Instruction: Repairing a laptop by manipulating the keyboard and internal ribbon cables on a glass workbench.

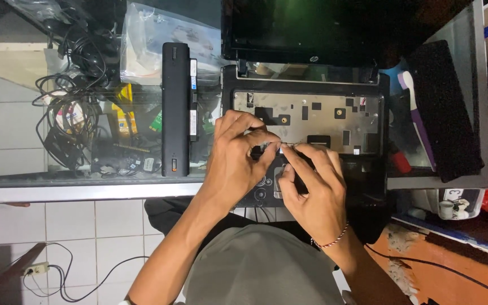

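My left hand (234, 161) and right hand (310, 179) pinch a small black connector (264, 151) on the keyboardless laptop (312, 116); a long black battery (175, 107) lies left.

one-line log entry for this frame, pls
left hand: pinching small dark part | right hand: fingertips on same part | laptop base: keyboard off, metal tray bare | battery pack: left of base

**Count on the glass counter**

One laptop (306, 113) at 12 o'clock, keyboard off. One battery (175, 107) at 10 o'clock. One tangle of cables (72, 113) at 9 o'clock. Two hands: left hand (235, 161), right hand (312, 189). One plastic bag (153, 39) at 11 o'clock.
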